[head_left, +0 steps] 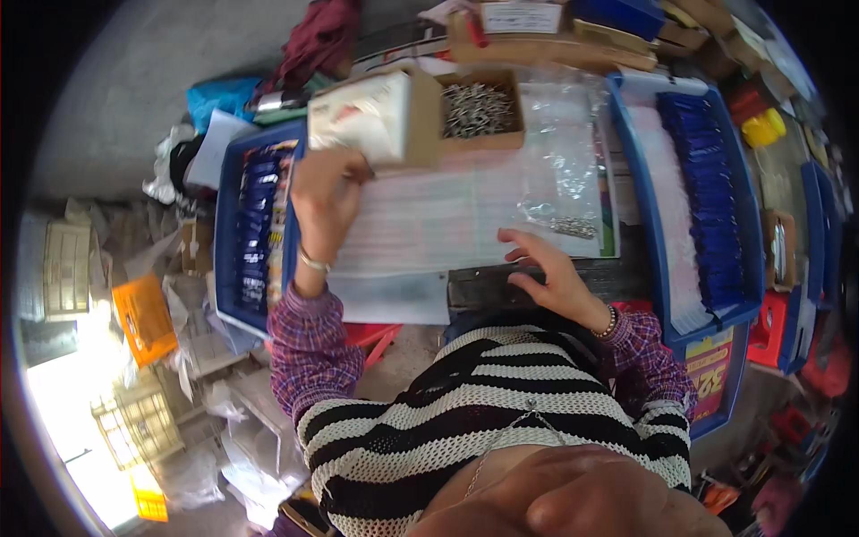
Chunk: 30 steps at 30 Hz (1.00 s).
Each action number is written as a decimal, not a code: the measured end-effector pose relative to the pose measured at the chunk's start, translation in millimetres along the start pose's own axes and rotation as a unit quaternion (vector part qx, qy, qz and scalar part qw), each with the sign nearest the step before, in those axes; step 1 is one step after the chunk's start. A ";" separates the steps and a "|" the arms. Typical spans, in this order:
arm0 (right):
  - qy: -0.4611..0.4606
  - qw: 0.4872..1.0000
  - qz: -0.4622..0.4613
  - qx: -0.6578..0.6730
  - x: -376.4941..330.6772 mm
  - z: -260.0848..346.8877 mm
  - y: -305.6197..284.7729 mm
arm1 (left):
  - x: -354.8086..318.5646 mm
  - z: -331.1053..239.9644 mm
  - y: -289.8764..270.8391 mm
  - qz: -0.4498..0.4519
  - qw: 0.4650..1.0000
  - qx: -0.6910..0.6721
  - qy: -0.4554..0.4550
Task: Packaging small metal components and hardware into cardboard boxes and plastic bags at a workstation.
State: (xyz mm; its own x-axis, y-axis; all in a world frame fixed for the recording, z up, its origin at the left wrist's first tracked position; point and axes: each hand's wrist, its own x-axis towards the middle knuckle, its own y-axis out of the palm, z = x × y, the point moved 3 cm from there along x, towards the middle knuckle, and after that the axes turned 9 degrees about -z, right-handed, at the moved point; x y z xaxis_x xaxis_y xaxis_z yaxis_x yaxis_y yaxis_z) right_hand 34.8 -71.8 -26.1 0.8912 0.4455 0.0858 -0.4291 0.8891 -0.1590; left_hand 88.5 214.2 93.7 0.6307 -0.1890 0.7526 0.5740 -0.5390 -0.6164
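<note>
Here the left hand (324, 201) is raised over the work surface, forearm coming up from the lower edge in a plaid sleeve, a bangle at the wrist. Its fingers curl against the lower edge of a white carton (358, 116), which lies tipped on its side; whether they grip it or only touch it, cannot tell. The right hand (548, 273) lies lower, palm down, fingers spread loosely on the near edge of a stack of clear plastic sheets (447, 219), holding nothing.

Just right of the carton and touching it sits an open cardboard box (479, 112) filled with small metal screws. A clear bag (573, 226) with a few more screws lies on the sheets, just above the right hand and apart from it.

Left of the left hand, a blue tray (225, 259) holds rows of dark blue packets standing on edge. On the right a bigger blue tray (744, 233) holds a long row of the same packets beside a white strip. An orange crate (143, 318) stands on the floor, far left, among loose paper.
</note>
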 end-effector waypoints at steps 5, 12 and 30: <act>-0.078 0.995 -0.020 -0.063 -10.0 -0.1 -9.2 | 55.9 54.6 53.1 -0.010 0.999 0.048 0.013; -0.094 0.987 -0.060 -0.112 -18.4 -3.9 -26.7 | 94.6 80.0 114.5 0.039 0.980 0.188 0.051; -0.099 0.989 -0.054 -0.095 -11.1 -4.3 -40.2 | 118.8 152.9 193.3 0.070 0.965 0.245 -0.056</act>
State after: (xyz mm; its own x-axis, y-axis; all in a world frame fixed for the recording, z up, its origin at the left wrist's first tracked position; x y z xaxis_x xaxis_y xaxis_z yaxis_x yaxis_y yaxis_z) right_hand 42.8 -112.9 -24.8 0.8763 0.3772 0.2996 -0.2807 0.9053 -0.3189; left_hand 354.2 213.0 28.6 0.7564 -0.1268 0.6417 0.6405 -0.0556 -0.7659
